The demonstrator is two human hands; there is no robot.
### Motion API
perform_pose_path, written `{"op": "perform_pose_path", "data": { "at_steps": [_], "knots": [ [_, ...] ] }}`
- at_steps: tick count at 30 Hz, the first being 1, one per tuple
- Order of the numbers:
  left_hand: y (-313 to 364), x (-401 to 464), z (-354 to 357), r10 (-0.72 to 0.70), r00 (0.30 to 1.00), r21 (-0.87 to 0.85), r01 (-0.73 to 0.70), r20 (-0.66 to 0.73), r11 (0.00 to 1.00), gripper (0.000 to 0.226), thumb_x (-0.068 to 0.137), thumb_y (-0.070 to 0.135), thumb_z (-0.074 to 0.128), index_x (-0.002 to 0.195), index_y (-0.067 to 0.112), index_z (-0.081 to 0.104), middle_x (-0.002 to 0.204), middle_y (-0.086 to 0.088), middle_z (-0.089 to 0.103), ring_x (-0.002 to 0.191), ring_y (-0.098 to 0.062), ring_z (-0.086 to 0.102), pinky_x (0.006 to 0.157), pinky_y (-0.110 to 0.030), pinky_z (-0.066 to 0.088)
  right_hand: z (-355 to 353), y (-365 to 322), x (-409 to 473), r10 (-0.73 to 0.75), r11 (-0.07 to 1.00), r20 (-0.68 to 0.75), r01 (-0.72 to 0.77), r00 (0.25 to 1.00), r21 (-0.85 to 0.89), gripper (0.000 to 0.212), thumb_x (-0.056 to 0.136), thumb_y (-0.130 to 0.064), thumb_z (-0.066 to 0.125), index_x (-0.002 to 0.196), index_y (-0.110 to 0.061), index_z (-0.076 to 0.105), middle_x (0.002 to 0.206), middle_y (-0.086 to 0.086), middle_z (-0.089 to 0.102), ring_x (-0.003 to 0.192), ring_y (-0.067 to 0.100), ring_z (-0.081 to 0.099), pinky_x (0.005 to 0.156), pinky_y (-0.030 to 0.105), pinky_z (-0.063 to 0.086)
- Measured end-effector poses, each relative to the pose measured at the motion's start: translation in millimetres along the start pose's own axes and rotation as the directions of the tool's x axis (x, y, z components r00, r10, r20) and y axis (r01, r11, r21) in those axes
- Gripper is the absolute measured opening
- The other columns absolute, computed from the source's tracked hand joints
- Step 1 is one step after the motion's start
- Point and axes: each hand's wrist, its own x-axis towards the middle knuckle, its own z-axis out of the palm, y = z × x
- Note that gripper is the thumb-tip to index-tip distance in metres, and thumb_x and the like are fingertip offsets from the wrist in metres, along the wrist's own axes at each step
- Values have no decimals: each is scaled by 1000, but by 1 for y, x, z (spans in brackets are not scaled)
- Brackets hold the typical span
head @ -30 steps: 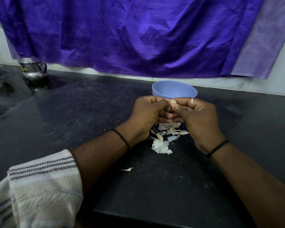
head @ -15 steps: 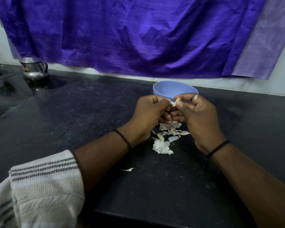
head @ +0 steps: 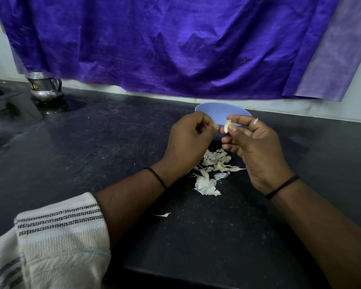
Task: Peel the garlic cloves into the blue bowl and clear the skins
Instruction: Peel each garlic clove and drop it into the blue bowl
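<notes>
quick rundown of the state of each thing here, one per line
garlic clove: pinched in the right hand, held above the counter near the bowl
right hand: gripping the clove
left hand: fingers curled, fingertips pinched together, possibly on a scrap of skin
blue bowl: upright on the counter, contents hidden
garlic skins: loose pile on the counter below the hands
stray skin: lying apart, nearer the person
steel jug: upright, far left

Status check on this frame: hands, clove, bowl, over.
Right hand pinches garlic clove in front of blue bowl. Left hand curled, apart from it. Skins piled on counter.
</notes>
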Motion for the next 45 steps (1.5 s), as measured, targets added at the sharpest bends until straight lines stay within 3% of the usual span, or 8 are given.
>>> {"op": "perform_pose_path", "data": {
  "at_steps": [3, 7, 14, 23, 36, 40, 42, 45],
  "knots": [
    [1, 1, 0, 50, 999, -38, -50, -10, 998, 8, 92, 17, 67, 97, 17, 73, 77, 12, 64, 63, -2, 56, 60, -22, 47, 0, 0, 0, 1, 1000, -11, -1, 1000, -18, 9, 91, -5, 66, 99, -8, 67, 86, 13, 73, 70, 15, 65, 67, 29, 57],
    [3, 1, 0, 105, 994, -38, -105, -9, 994, 9, 90, 15, 70, 96, 14, 77, 90, 8, 72, 76, -6, 65, 69, -30, 57, 0, 1, -2, -26, 996, 10, 27, 1000, -84, 10, 90, -5, 68, 100, -7, 70, 76, 2, 74, 68, 12, 65, 68, 29, 57],
    [6, 1, -5, 178, 984, 57, -177, -17, 983, 7, 85, 11, 72, 87, 12, 79, 73, 18, 66, 65, -4, 66, 61, -24, 56, 2, 1, -3, -70, 980, 3, 70, 998, -187, 9, 89, -4, 69, 97, -4, 72, 78, 7, 74, 65, 11, 65, 60, 21, 55],
    [6, -3, 2, -59, 998, -145, 56, -13, 988, 8, 82, 3, 73, 78, 8, 78, 64, -1, 72, 58, -17, 70, 57, -29, 58, 3, 4, -4, -85, 974, -15, 80, 996, -211, 5, 88, 0, 70, 93, -1, 71, 77, 9, 75, 63, 12, 68, 62, 22, 57],
    [8, -5, 13, -219, 972, -284, 187, -85, 940, 19, 82, -2, 68, 72, 13, 75, 66, -8, 73, 61, -23, 71, 61, -35, 61, 11, 9, -4, -130, 979, -51, 120, 990, -166, 13, 89, 5, 67, 87, -8, 69, 76, 8, 74, 67, 14, 72, 63, 23, 57],
    [8, -4, 12, -270, 962, -353, 238, -44, 905, 13, 84, -2, 66, 78, 6, 74, 71, -16, 73, 70, -35, 72, 67, -41, 62, 12, 12, -2, -120, 980, -67, 107, 991, -168, 12, 91, 4, 65, 92, -8, 69, 82, 12, 75, 74, 23, 74, 69, 32, 60],
    [8, -3, 11, -282, 959, -382, 253, -20, 889, 13, 86, -3, 64, 80, 4, 73, 73, -18, 73, 72, -36, 72, 67, -40, 62, 10, 12, -1, -113, 983, -64, 102, 992, -152, 10, 91, 3, 66, 95, -6, 69, 84, 13, 75, 78, 28, 74, 72, 36, 62],
    [9, -3, 12, -287, 958, -415, 269, 18, 869, 10, 88, -5, 62, 85, -2, 71, 73, -19, 72, 66, -31, 72, 62, -37, 61, 11, 11, -2, -113, 987, -49, 107, 992, -123, 11, 91, 2, 65, 96, -7, 68, 82, 10, 75, 76, 25, 74, 69, 32, 61]
  ]
}}
